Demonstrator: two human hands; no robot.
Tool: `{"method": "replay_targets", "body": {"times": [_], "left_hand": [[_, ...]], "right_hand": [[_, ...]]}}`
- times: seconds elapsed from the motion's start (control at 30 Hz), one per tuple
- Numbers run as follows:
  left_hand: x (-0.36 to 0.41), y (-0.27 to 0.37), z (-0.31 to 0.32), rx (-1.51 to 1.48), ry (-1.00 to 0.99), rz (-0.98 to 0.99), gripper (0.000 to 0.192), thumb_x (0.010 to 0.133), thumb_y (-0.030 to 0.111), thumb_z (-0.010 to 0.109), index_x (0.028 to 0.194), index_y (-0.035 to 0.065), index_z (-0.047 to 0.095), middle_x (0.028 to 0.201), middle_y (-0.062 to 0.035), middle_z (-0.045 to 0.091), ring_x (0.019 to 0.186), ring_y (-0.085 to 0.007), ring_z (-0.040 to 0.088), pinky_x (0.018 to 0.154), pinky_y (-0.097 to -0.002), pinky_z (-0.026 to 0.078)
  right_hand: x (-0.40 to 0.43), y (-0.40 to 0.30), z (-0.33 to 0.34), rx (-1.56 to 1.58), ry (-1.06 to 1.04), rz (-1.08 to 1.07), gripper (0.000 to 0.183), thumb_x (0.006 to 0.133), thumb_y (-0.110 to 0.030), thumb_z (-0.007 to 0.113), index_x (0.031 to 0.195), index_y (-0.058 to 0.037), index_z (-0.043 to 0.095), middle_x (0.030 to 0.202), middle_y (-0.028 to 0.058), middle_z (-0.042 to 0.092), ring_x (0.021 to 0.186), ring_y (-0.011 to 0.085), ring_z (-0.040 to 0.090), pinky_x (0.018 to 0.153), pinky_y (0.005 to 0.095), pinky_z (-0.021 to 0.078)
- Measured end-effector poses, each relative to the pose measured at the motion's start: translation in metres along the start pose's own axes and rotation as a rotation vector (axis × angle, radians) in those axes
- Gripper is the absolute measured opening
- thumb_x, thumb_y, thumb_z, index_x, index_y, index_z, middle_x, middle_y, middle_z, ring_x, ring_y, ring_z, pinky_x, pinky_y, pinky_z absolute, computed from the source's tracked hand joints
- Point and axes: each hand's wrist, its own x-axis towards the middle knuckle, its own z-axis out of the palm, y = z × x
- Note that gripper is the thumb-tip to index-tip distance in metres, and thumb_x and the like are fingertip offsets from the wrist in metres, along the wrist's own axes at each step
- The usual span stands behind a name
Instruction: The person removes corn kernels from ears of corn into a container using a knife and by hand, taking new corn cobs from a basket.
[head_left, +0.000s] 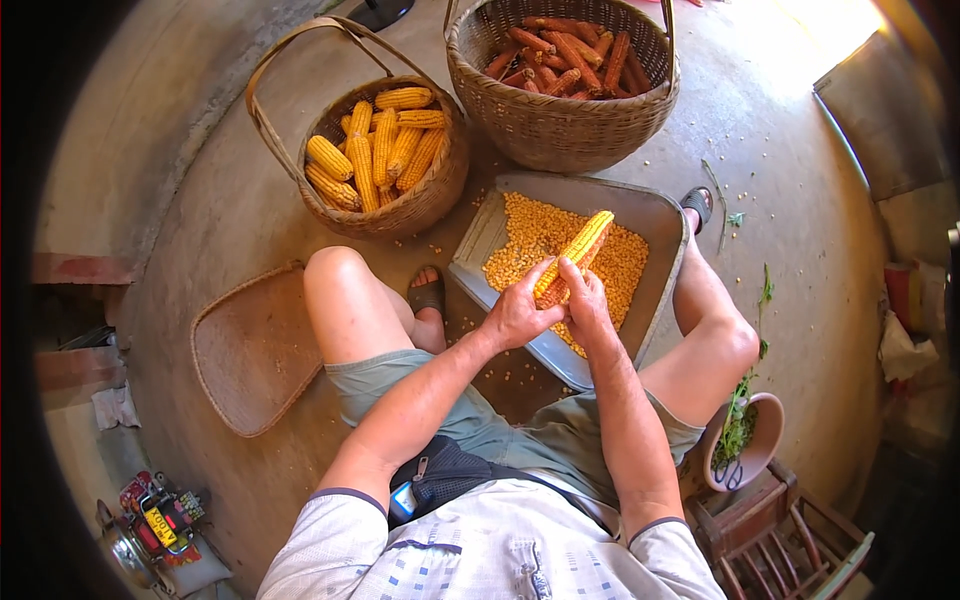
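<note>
A partly shelled ear of corn slants up and right between my hands, yellow kernels on its upper side and bare reddish cob along its lower side. My left hand grips its lower end. My right hand presses its thumb on the ear from the right. Beneath lies a metal scoop-shaped pan between my legs, holding loose yellow kernels. Beyond it at the upper left, a handled wicker basket holds several full ears. A larger wicker basket at the top holds bare red cobs.
A flat woven tray lies left of my left knee. At the right are a pink bucket with greens and scissors, and a wooden chair. Stalks and scattered kernels lie on the concrete floor. Packets and a metal pot stand lower left.
</note>
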Motion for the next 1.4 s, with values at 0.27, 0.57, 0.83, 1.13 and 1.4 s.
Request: {"method": "replay_targets", "body": {"times": [0.27, 0.57, 0.83, 1.13, 1.4], "left_hand": [[0.003, 0.016, -0.006, -0.205, -0.056, 0.035, 0.074, 0.086, 0.010, 0.074, 0.148, -0.0014, 0.035, 0.127, -0.0105, 0.061, 0.113, -0.0143, 0.061, 0.098, -0.0294, 0.050], [0.001, -0.002, -0.002, -0.135, -0.082, 0.047, 0.073, 0.085, 0.005, 0.072, 0.148, -0.0011, 0.034, 0.128, -0.0109, 0.060, 0.114, -0.0150, 0.061, 0.098, -0.0299, 0.050], [0.003, 0.015, -0.008, -0.277, -0.119, -0.023, 0.071, 0.085, 0.003, 0.071, 0.147, -0.0004, 0.037, 0.130, -0.0107, 0.058, 0.116, -0.0141, 0.059, 0.099, -0.0299, 0.049], [0.006, -0.002, -0.009, -0.377, -0.069, -0.012, 0.067, 0.087, 0.004, 0.068, 0.146, 0.0014, 0.037, 0.117, -0.0076, 0.063, 0.099, -0.0102, 0.064, 0.083, -0.0262, 0.054], [0.006, 0.027, -0.019, -0.312, -0.235, -0.246, 0.068, 0.083, 0.015, 0.075, 0.141, -0.0007, 0.043, 0.116, -0.0093, 0.065, 0.102, -0.0136, 0.063, 0.089, -0.0286, 0.053]], "right_hand": [[0.003, 0.000, -0.011, 0.122, -0.100, -0.091, 0.032, 0.098, -0.026, 0.061, 0.117, -0.0018, 0.053, 0.097, 0.0081, 0.063, 0.079, 0.0147, 0.066, 0.064, 0.0277, 0.0561], [0.007, -0.003, -0.011, 0.110, -0.044, -0.029, 0.033, 0.096, -0.027, 0.064, 0.115, -0.0019, 0.052, 0.102, 0.0091, 0.062, 0.085, 0.0178, 0.067, 0.069, 0.0319, 0.0576], [0.010, -0.003, -0.020, 0.179, -0.127, -0.064, 0.034, 0.096, -0.024, 0.065, 0.118, -0.0026, 0.050, 0.108, 0.0086, 0.060, 0.087, 0.0175, 0.066, 0.071, 0.0317, 0.0570], [0.006, -0.001, -0.013, 0.098, -0.115, -0.052, 0.035, 0.094, -0.025, 0.068, 0.114, -0.0017, 0.051, 0.096, 0.0056, 0.060, 0.071, 0.0131, 0.059, 0.063, 0.0283, 0.0511], [0.003, -0.012, -0.013, 0.188, -0.048, -0.049, 0.032, 0.093, -0.028, 0.069, 0.111, -0.0067, 0.053, 0.094, 0.0049, 0.062, 0.072, 0.0135, 0.061, 0.057, 0.0275, 0.0469]]}}
